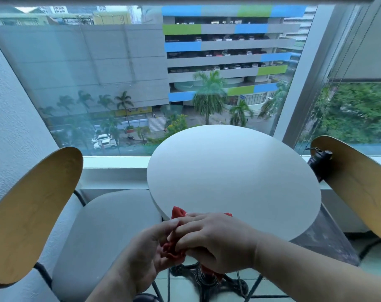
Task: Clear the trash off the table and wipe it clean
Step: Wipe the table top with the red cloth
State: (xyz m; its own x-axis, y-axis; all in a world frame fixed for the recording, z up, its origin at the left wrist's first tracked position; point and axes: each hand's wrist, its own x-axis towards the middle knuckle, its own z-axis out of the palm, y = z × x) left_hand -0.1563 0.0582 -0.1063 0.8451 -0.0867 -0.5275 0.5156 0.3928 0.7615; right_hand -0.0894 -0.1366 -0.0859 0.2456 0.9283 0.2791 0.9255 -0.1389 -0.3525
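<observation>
left hand point(145, 256): grips cloth point(174, 250) | right hand point(218, 240): fingers curled over cloth | hands: together at near rim of table point(233, 171) | chair point(102, 232): left of table

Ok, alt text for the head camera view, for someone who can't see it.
The left hand and right hand hold a red cloth at the near edge of a round white table beside a window, between two chairs.

Left hand point(146, 252) and right hand point(215, 240) together, fingers curled, forearms converging
</observation>
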